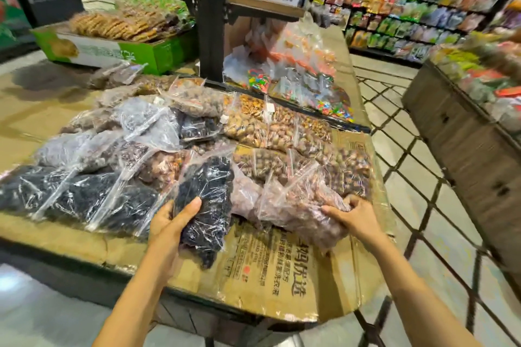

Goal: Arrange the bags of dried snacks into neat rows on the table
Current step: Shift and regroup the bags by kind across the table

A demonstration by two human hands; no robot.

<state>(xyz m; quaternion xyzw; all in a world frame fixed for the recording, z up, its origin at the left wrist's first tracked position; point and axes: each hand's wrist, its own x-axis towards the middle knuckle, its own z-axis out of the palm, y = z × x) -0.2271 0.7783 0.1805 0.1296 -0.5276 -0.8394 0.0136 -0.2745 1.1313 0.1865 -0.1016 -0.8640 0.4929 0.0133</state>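
My left hand (169, 222) grips a clear bag of black dried fruit (207, 197), held upright at the front of the table. My right hand (352, 217) grasps a clear bag of pinkish-brown snacks (298, 205) lying near the front right corner. Behind them lie several more clear bags: dark ones (79, 194) at the left, grey-purple ones (141, 124) in the middle, brown nut bags (282, 129) at the right. All rest on flattened cardboard (270, 270) that covers the table.
A black post (211, 14) rises from the table's middle. A green box of biscuits (118, 48) stands at the back left, bags of coloured sweets (298, 82) at the back right. Snack shelves (423, 0) and a wooden stand (465, 132) border the aisle on the right.
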